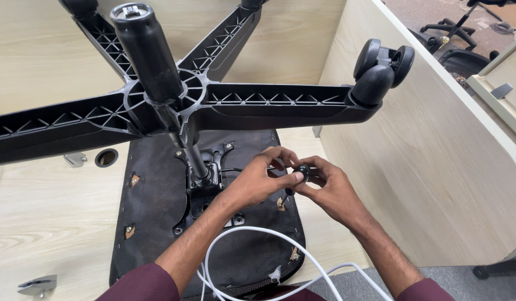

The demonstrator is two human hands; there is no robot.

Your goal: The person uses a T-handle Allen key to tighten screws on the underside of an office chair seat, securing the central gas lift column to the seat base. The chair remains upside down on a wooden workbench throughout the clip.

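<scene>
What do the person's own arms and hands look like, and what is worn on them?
Both hands are bare: the left hand and the right hand have no gloves. No rings or watch are visible. The forearms are uncovered up to dark maroon sleeves, the left sleeve and the right sleeve, which end near the elbows at the bottom edge of the picture.

One upturned chair base [224, 103], one fully visible caster [380, 64], two hands [258, 181], one small black knob [301, 171], one white cable [252, 245], two metal brackets [38, 285]
</scene>
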